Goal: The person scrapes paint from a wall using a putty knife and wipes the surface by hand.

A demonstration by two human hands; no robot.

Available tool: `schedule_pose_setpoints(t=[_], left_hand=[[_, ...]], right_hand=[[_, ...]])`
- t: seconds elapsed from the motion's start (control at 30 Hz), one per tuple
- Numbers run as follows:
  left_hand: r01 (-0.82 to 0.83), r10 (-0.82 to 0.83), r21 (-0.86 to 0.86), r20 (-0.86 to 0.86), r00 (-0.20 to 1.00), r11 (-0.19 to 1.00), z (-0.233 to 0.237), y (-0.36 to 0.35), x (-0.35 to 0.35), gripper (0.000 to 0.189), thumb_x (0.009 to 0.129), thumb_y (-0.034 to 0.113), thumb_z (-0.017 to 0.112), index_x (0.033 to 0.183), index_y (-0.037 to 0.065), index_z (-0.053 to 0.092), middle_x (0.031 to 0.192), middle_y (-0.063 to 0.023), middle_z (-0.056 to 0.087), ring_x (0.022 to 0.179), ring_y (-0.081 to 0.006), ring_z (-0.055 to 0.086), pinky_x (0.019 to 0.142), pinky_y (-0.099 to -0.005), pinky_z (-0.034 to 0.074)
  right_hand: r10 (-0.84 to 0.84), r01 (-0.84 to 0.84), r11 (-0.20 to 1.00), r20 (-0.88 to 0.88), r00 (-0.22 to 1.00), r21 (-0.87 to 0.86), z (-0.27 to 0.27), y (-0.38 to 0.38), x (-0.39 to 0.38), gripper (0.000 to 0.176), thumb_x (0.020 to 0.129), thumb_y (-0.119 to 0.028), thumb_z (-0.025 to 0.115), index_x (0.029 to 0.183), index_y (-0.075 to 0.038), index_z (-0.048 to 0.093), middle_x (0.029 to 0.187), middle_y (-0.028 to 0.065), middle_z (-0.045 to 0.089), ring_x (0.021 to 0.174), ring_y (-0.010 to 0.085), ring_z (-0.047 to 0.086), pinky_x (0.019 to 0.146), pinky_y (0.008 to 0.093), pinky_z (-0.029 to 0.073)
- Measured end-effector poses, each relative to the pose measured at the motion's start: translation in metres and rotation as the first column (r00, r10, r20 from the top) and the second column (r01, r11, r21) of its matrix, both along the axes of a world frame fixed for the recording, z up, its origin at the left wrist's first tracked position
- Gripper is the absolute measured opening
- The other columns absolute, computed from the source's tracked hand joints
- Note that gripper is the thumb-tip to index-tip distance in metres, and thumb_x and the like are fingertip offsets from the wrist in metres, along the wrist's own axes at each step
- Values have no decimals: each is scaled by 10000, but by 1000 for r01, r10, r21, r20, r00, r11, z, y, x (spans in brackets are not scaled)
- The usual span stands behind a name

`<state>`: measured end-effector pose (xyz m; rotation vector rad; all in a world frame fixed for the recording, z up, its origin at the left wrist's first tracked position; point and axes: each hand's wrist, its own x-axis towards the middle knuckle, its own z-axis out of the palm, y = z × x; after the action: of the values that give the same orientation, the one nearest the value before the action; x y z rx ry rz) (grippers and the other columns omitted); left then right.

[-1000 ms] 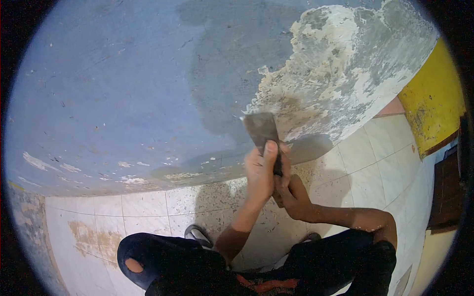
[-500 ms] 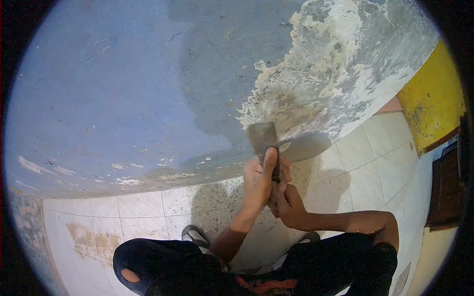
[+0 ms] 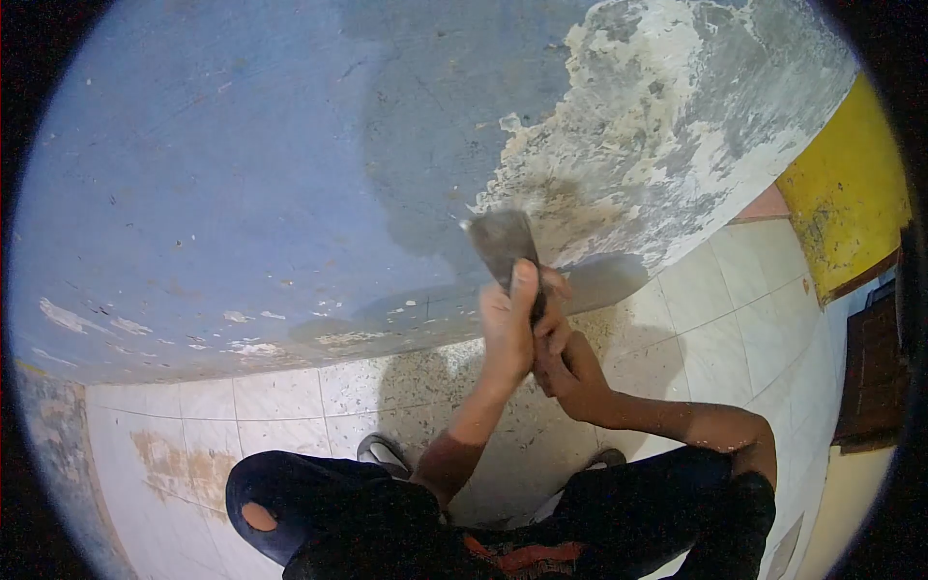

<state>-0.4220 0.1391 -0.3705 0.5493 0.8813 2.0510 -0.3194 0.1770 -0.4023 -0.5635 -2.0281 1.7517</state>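
A scraper (image 3: 505, 240) with a wide flat metal blade is held up against the wall, at the edge where blue paint (image 3: 242, 174) meets a bare, peeling patch (image 3: 628, 126). My left hand (image 3: 508, 333) is closed round its handle, the thumb lying along it close below the blade. Lower down, my right hand (image 3: 572, 375) is closed at the handle's bottom end, touching the left hand. Most of the handle is hidden by my fingers. The blade is slightly blurred.
Paint flakes lie on the white tiled floor (image 3: 271, 396) along the wall's foot. My bent knees and sandalled feet are below my hands. On the right are a yellow wall (image 3: 851, 184) and a dark wooden piece (image 3: 866, 372).
The scraper and both hands have moved up a little along the wall, and the blade has shifted slightly left and tilted more. Both hands keep their hold.
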Motion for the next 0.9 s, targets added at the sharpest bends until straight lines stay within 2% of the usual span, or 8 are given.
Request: schedule_pose_setpoints(t=[0.1,0.17,0.27,0.4,0.47,0.6,0.7,0.9], left_hand=[[58,-55,-64,53,997,996,-33,9,21,481,877,463,452,636,47,449,464,24,322,361,-76,333,341,-215,286],[71,-50,-135,152,987,988,-44,10,29,495,871,485,446,606,69,410,469,28,317,362,-76,326,348,-208,284],[98,-73,-168,145,987,981,-50,6,29,499,867,487,453,611,59,433,477,28,322,370,-74,335,346,-209,283],[135,-104,-169,181,978,976,-53,6,22,494,869,474,461,619,49,453,480,22,338,374,-70,336,345,-211,283],[79,-69,-198,61,996,977,-48,5,16,480,873,456,468,629,42,469,481,14,356,374,-68,338,343,-211,282],[98,-79,-192,104,991,977,-47,5,9,479,825,481,536,637,49,451,473,3,381,346,-76,344,314,-218,264],[133,-115,-157,114,987,979,-42,3,8,469,831,465,538,624,54,443,461,9,370,344,-75,344,312,-216,258],[45,-37,-230,39,999,972,-41,8,10,464,886,408,476,580,62,432,444,9,371,346,-64,350,325,-207,256]], right_hand=[[-16,15,1000,73,997,22,-30,6,27,382,938,-290,382,636,-58,417,490,-3,384,410,72,354,377,240,292],[6,14,995,194,981,-100,-37,5,36,445,925,-360,381,662,-14,477,498,31,449,453,115,438,419,277,344],[27,11,988,239,971,-157,-44,2,40,442,929,-361,370,662,-23,471,501,31,452,453,112,436,421,275,337],[27,-5,994,200,979,-110,-44,0,30,453,931,-358,359,656,-15,465,511,37,466,457,117,442,419,288,338],[-52,50,999,122,991,18,-49,-4,20,449,932,-342,361,655,-3,460,505,40,465,455,126,443,417,299,340],[-64,66,998,146,987,-9,-42,-10,15,432,932,-311,369,651,6,454,501,49,464,455,131,439,420,306,341],[-33,37,999,178,983,-20,-44,-13,17,457,934,-393,311,646,-52,409,486,5,405,395,85,375,376,247,307],[-151,153,988,116,982,-9,-50,-13,12,376,940,-281,346,674,-25,422,527,25,442,439,93,390,410,262,312]])
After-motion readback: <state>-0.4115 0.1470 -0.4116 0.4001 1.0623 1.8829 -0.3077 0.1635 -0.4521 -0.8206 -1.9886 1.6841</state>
